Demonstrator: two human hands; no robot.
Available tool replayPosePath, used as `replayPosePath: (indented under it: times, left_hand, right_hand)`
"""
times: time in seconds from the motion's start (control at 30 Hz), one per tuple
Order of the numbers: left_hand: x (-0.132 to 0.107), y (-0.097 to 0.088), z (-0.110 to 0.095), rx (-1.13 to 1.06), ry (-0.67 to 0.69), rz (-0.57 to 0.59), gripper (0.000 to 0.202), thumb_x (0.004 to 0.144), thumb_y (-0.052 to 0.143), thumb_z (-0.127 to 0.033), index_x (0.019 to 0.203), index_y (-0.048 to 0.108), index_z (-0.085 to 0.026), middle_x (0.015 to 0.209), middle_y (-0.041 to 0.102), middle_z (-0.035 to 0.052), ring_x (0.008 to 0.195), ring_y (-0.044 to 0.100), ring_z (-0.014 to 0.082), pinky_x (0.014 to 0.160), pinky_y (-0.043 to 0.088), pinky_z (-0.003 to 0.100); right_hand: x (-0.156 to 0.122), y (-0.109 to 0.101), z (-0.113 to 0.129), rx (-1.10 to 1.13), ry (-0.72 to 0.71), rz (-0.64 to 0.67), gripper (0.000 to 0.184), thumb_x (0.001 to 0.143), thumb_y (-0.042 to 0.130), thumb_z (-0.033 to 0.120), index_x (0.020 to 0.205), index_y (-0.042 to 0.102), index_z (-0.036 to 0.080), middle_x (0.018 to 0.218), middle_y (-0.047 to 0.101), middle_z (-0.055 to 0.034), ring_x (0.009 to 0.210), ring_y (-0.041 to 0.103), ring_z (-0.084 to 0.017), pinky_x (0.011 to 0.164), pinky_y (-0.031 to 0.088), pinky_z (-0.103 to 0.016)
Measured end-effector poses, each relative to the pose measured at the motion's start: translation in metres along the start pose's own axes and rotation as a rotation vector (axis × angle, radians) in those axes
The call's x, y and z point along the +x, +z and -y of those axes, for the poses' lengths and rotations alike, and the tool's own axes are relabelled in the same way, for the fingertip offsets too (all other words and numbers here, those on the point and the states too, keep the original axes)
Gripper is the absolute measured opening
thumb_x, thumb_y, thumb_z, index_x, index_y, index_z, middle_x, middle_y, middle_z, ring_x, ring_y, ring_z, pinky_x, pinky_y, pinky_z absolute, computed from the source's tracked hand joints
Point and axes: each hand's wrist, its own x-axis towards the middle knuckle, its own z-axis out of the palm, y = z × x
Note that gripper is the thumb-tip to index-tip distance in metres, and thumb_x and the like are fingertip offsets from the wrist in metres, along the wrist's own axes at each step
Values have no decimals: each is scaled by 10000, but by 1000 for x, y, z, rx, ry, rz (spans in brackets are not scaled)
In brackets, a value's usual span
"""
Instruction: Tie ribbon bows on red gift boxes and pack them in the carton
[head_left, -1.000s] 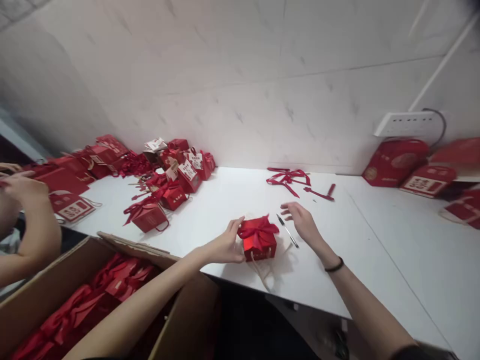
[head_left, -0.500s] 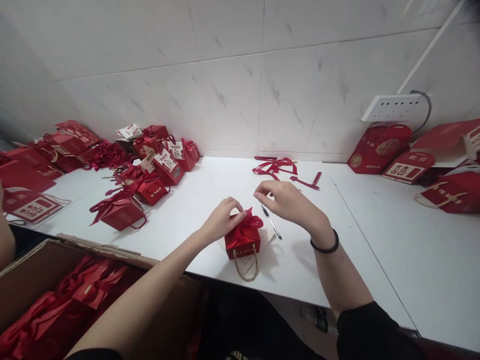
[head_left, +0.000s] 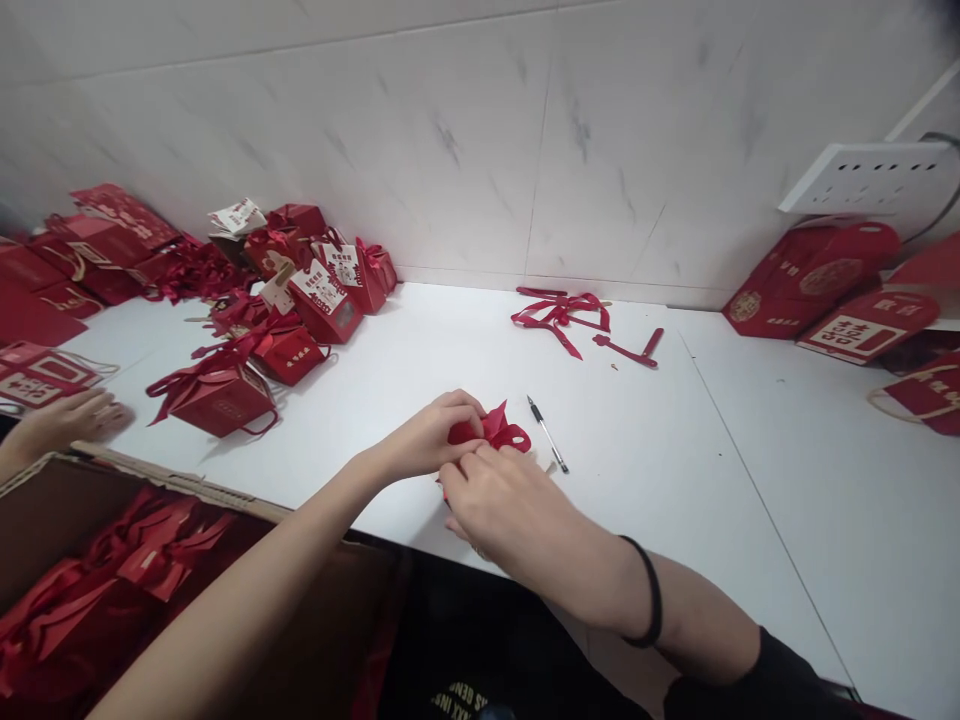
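Observation:
In front of me on the white table [head_left: 645, 440], a small red gift box stands almost wholly behind my hands. The red ribbon bow [head_left: 496, 424] on its top still shows. My left hand [head_left: 439, 435] grips the bow from the left with bent fingers, thumb close to the knot. My right hand [head_left: 510, 500] has come across the front of the box, its curled fingers meeting the left ones at the ribbon. Its fingertips are partly hidden. A black-and-clear pen [head_left: 548, 434] lies just right of the bow.
Red gift boxes [head_left: 225, 398] with ribbons and tags crowd the left side. A cardboard box [head_left: 180, 470] of red packages is at lower left, with another person's hand [head_left: 64, 430] beside it. Loose red ribbons [head_left: 562, 315] lie farther back. Red boxes [head_left: 810, 275] stand right, below a power strip [head_left: 862, 175].
My right hand has moved down and left from above the pen to the bow. The box and its rope handle are now covered. Another person's hand shows more at left.

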Motion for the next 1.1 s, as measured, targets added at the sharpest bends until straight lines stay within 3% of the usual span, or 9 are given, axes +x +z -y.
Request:
replayPosePath:
  times: [0.07,0.23,0.33,0.47,0.83,0.93,1.1]
  left_hand:
    - [0,2,1,0,-8,-13,117,778,516,-263,719,554,-170,979,525,47,921,523,159,851,438,316]
    - [-1,3,2,-25,-18,-4,154,786,506,-293,706,546,-168,980,522,49,916,522,163,836,449,326]
    - [-1,1,-1,-20,-9,22,21,718,527,-178,709,540,-166,988,519,49,922,522,167,825,456,322]
    - [-2,0,-2,7,8,19,98,634,531,-91,699,525,-165,993,508,48,935,522,168,820,459,305]
    - [-1,0,2,9,-26,23,12,694,556,-166,687,546,-165,1008,513,51,949,527,169,846,451,302]
    - [-1,2,1,32,-65,20,99,722,578,-245,669,561,-164,1033,519,48,949,533,171,859,446,305]
    - [-1,4,-2,54,-109,5,137,730,585,-281,656,575,-166,1046,529,40,949,541,172,856,445,305]
  right_hand:
    - [4,11,11,-125,43,-43,41,771,536,71,800,531,99,729,576,-106,685,552,-233,576,427,-318]
    - [11,28,27,-264,211,-165,135,790,413,39,780,541,79,740,576,-161,708,553,-264,549,422,-328]
    - [13,31,29,-226,303,-154,111,797,450,76,737,542,87,664,552,-129,642,543,-251,511,411,-320]
    - [15,29,27,-173,343,-93,162,756,436,0,676,527,109,586,527,-86,556,529,-215,467,388,-289]
    - [14,25,30,-204,319,-86,206,720,394,-33,759,553,91,677,571,-124,627,559,-238,510,449,-312]
    - [11,30,33,-244,269,-129,214,713,380,-27,745,555,91,696,579,-146,640,557,-248,540,455,-336]
    - [12,32,34,-260,162,-140,220,709,369,-18,666,548,103,597,534,-100,555,529,-224,511,433,-334]
